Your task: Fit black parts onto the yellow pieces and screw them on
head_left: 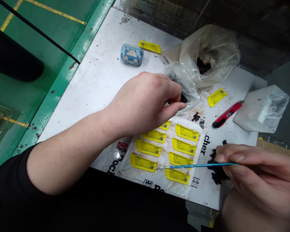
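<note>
My left hand (152, 101) is curled, thumb towards the bent fingers, at the mouth of a small clear plastic bag (192, 93) with black bits inside. Whatever lies between its fingertips is hidden. In my right hand (261, 170) is a thin blue paintbrush (198, 165), its tip pointing left, low over the yellow plastic parts. Those parts lie in two columns on a white printed plastic sheet (135, 177); one yellow part (142, 162) is just left of the brush tip. A pile of black pieces (216, 175) sits beside my right fingers.
A larger plastic bag (212, 54) stands open behind the small one. A red utility knife (227, 115) lies by a translucent white block (261, 109). A blue patterned case (131, 54) and a loose yellow part (149, 46) rest at the back. Green floor borders the table's left.
</note>
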